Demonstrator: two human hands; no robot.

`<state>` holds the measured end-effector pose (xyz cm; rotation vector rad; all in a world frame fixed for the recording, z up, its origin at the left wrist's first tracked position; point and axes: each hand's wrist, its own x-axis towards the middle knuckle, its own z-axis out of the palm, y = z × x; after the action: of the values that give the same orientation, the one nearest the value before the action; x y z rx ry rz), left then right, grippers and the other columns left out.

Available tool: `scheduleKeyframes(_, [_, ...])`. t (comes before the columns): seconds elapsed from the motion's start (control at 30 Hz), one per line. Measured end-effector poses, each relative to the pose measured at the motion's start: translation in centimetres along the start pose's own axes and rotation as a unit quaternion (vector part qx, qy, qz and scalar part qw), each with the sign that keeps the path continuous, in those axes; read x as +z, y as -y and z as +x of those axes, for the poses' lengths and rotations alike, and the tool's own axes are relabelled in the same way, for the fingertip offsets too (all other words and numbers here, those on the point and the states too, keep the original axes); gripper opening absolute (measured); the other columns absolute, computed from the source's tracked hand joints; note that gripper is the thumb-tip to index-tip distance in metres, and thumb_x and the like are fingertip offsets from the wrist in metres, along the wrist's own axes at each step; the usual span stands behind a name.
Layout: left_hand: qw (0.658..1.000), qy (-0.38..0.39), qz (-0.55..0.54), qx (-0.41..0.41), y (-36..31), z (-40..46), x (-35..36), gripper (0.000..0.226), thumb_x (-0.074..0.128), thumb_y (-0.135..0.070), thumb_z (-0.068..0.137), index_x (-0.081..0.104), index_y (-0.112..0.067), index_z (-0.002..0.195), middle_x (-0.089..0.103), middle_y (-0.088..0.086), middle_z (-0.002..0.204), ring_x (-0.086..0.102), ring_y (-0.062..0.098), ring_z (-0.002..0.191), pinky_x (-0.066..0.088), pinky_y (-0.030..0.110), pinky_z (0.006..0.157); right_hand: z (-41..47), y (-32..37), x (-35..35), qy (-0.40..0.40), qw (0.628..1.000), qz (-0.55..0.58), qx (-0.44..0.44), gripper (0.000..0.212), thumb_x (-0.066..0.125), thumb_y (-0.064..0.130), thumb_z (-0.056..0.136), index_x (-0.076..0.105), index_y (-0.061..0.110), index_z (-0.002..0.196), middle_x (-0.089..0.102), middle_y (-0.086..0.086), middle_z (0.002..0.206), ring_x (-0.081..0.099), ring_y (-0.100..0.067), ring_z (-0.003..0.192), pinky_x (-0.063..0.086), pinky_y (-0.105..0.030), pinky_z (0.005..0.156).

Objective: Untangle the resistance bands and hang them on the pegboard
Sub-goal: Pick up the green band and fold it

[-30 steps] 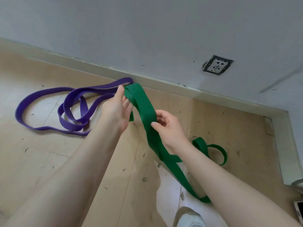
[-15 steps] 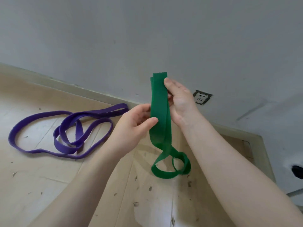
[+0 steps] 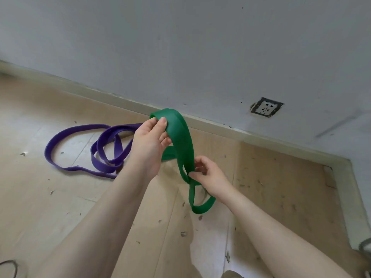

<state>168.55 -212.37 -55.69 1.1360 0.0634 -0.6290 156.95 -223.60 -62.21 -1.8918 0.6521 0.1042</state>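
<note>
Now, line by line:
Left hand (image 3: 149,144): pinching the top fold of the green band (image 3: 181,141) — raised off the floor.
Right hand (image 3: 208,177): gripping the band's lower crossing (loop dangling below).
Purple band (image 3: 96,147): lying coiled on the floor (image 3: 40,197) — left of both hands.

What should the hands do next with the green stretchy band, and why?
Probably pull the two hands a little apart. The left hand grips the top of the green band, and the right hand pinches it where it crosses over itself above a small loop, so spreading should open that twist.
</note>
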Motion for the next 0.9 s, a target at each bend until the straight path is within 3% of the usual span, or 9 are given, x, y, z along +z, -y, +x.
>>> scheduleKeyframes(0.1, [1.0,0.019,-0.014,0.0,-1.0,0.0,-0.4,0.017,0.045,-0.013,0.097,0.059,-0.008,0.107,0.069,0.005,0.097,0.065,0.018,0.089,0.052,0.029,0.083,0.2,0.5,-1.4,0.01,0.999,-0.03,-0.029,0.022,0.052,0.011,0.093,0.062,0.027,0.104,0.065,0.012,0.101,0.062,-0.007,0.096,0.051,-0.031,0.091])
scheduleKeyframes(0.17, [0.999,0.033,-0.035,0.004,-1.6,0.0,-0.5,0.019,0.043,-0.011,0.098,0.059,-0.004,0.107,0.067,0.008,0.097,0.062,0.019,0.087,0.053,0.027,0.08,1.7,1.8,-3.2,-0.056,0.995,-0.061,-0.052,0.023,0.052,0.007,0.093,0.066,0.023,0.103,0.065,0.014,0.098,0.06,-0.005,0.09,0.049,-0.028,0.088])
scheduleKeyframes(0.23, [0.997,0.038,-0.064,-0.004,-1.8,-0.2,-0.2,0.022,0.044,-0.012,0.098,0.057,-0.001,0.112,0.066,0.012,0.104,0.063,0.02,0.09,0.054,0.026,0.081,4.0,3.7,-5.0,-0.197,0.979,0.037,-0.048,0.022,0.054,0.006,0.092,0.068,0.023,0.094,0.064,0.008,0.096,0.057,-0.009,0.083,0.047,-0.027,0.079])
scheduleKeyframes(0.3, [0.996,0.044,-0.076,-0.022,-1.8,-0.6,0.5,0.022,0.045,-0.014,0.097,0.057,-0.002,0.111,0.066,0.014,0.109,0.064,0.022,0.097,0.052,0.029,0.087,5.8,5.8,-5.5,-0.259,0.947,0.18,-0.056,0.027,0.056,0.006,0.09,0.068,0.028,0.082,0.068,0.004,0.094,0.061,-0.015,0.082,0.05,-0.029,0.073])
scheduleKeyframes(0.47, [0.993,0.025,-0.112,-0.011,-2.1,-0.9,0.9,0.016,0.049,-0.015,0.096,0.058,-0.006,0.104,0.068,0.009,0.101,0.066,0.016,0.089,0.054,0.026,0.084,5.5,4.7,-2.9,0.006,0.998,0.058,-0.011,0.019,0.054,0.014,0.093,0.072,0.019,0.088,0.073,0.005,0.087,0.066,-0.011,0.081,0.052,-0.032,0.081])
scheduleKeyframes(0.57, [0.991,-0.011,-0.135,0.0,-2.6,-0.1,-0.6,0.024,0.05,-0.016,0.095,0.054,-0.003,0.116,0.065,0.009,0.102,0.066,0.011,0.08,0.054,0.018,0.064,4.1,2.9,-2.3,0.088,0.992,0.083,0.016,0.034,0.037,0.025,0.1,0.068,0.013,0.095,0.07,-0.004,0.099,0.063,-0.021,0.097,0.045,-0.042,0.1])
scheduleKeyframes(0.7, [0.979,-0.058,-0.195,0.0,-2.8,0.9,-1.8,0.016,0.048,-0.015,0.097,0.056,-0.003,0.103,0.066,0.011,0.104,0.067,0.014,0.086,0.055,0.018,0.068,1.9,2.9,-1.2,0.171,0.983,0.065,-0.018,0.032,0.042,0.04,0.095,0.063,0.02,0.107,0.067,0.0,0.11,0.061,-0.016,0.106,0.044,-0.031,0.101])
scheduleKeyframes(0.83, [0.973,-0.085,-0.215,-0.002,-2.0,2.0,-2.7,0.017,0.047,-0.016,0.097,0.056,-0.003,0.101,0.067,0.011,0.102,0.067,0.015,0.087,0.055,0.021,0.068,1.0,2.9,-0.1,0.131,0.99,0.03,-0.053,0.019,0.064,0.012,0.087,0.062,0.022,0.102,0.068,-0.002,0.107,0.065,-0.018,0.1,0.05,-0.041,0.094])
scheduleKeyframes(0.9, [0.977,-0.085,-0.196,-0.026,-1.0,2.6,-2.9,0.029,0.043,-0.027,0.099,0.056,-0.004,0.11,0.066,0.01,0.11,0.065,0.019,0.101,0.055,0.029,0.081,0.6,3.5,-0.2,0.08,0.993,0.045,-0.076,0.017,0.065,0.009,0.085,0.064,0.023,0.096,0.069,-0.004,0.102,0.065,-0.023,0.097,0.051,-0.045,0.092])
